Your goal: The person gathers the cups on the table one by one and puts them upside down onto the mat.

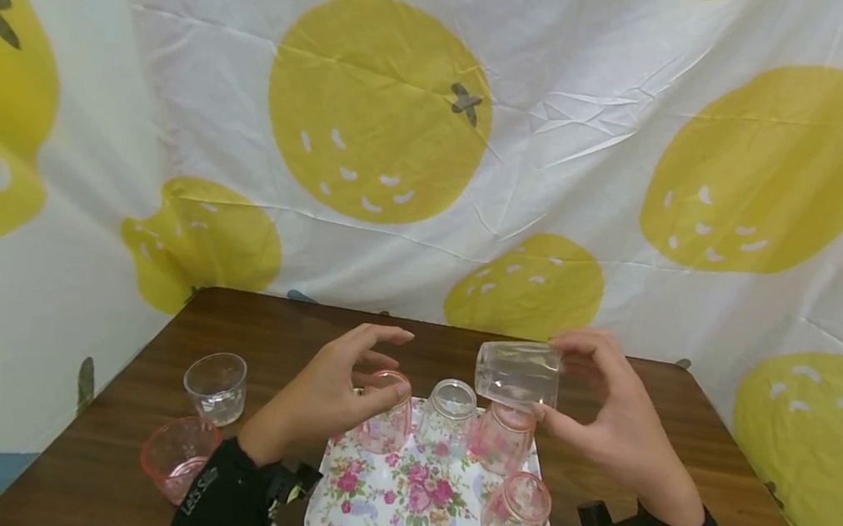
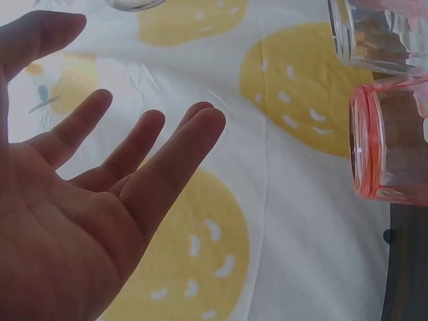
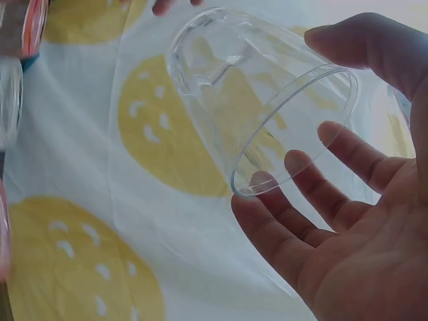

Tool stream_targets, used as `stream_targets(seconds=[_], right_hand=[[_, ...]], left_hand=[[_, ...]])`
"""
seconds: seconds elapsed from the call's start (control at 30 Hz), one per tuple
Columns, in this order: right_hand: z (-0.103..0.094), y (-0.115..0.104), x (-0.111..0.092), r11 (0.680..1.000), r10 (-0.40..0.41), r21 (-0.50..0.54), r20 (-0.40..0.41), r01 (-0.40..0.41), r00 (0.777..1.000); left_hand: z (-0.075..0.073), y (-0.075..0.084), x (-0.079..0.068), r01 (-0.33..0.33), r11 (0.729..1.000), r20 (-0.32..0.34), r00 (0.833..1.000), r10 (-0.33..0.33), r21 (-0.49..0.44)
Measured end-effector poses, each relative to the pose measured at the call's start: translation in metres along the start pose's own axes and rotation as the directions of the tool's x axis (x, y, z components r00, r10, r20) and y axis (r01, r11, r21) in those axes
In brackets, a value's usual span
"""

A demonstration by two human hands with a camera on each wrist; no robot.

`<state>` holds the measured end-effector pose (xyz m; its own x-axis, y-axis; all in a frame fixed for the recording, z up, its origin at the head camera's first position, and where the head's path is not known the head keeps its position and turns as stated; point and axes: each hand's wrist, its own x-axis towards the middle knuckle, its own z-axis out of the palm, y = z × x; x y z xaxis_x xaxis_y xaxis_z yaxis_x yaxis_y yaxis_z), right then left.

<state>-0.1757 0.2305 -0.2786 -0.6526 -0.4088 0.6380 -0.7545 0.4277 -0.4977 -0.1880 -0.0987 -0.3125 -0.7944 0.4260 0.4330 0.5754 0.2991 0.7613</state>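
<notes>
Clear cup [image 1: 517, 373] on its side in the air, over the far right part of a floral tray [image 1: 339, 511]; right hand [image 1: 607, 413] pinches it at the rim, thumb against fingers, base pointing left. Left hand [image 1: 335, 393] spread, fingers apart, beside an upturned pink cup [image 1: 389, 431]. Three more stand upside down on the tray (two pink, one clear). Left on the counter [image 1: 273, 325]: an upright clear glass [image 1: 218, 387], an upright pink bowl-like glass [image 1: 175, 454] partly behind the sleeve.
</notes>
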Motion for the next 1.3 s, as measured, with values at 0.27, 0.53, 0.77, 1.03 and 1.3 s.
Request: stream_targets(seconds=[0.27, 0.53, 0.77, 1.03, 1.3], right_hand=[[0.024, -0.001, 0.006, 0.992, -0.034, 0.123, 0.041, 0.029, 0.999], [0.038, -0.005, 0.014, 0.978, -0.066, 0.201, 0.055, 0.054, 0.996], [0.048, -0.010, 0.021, 0.959, -0.085, 0.275, 0.048, 0.068, 0.995], [0.056, -0.014, 0.023, 0.964, -0.041, 0.264, 0.070, 0.021, 0.997], [0.064, -0.016, 0.023, 0.957, -0.042, 0.291, 0.073, 0.019, 0.996]], left_hand=[[0.002, 0.002, -0.001, -0.012, 0.999, 0.009, 1.000, 0.013, -0.046], [0.001, -0.001, -0.001, -0.024, 0.998, 0.016, 1.000, 0.025, -0.066], [0.001, 0.000, -0.001, -0.037, 0.992, 0.023, 0.999, 0.040, -0.121], [0.000, 0.002, 0.000, -0.049, 0.985, 0.037, 0.998, 0.056, -0.168], [0.000, 0.003, 0.001, -0.057, 0.963, 0.027, 0.997, 0.066, -0.265]])
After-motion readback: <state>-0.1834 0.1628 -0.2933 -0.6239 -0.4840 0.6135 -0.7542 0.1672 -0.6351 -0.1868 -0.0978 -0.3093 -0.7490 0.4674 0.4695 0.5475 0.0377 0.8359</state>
